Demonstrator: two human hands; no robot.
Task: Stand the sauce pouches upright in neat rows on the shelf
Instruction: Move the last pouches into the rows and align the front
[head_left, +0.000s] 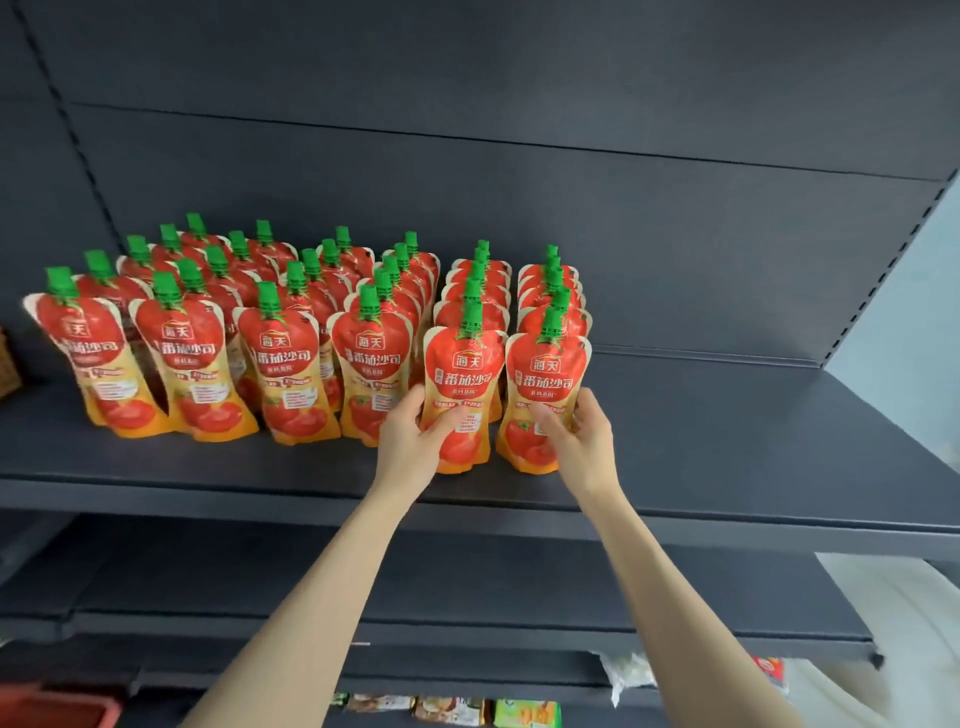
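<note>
Several rows of red tomato sauce pouches with green caps stand upright on the dark shelf (727, 447). My left hand (410, 441) grips the lower part of the front pouch of the second row from the right (465, 364). My right hand (582, 436) grips the front pouch of the rightmost row (548, 374), thumb across its front. Both pouches stand upright at the shelf's front, side by side. The other rows (208, 332) run back toward the rear panel on the left.
The shelf's right part holds nothing up to the side bracket (883, 280). A brown object (8, 364) sits at the far left edge. Lower shelves (467, 613) lie below, with small packets (467, 709) at the bottom and a red bin (57, 706) bottom left.
</note>
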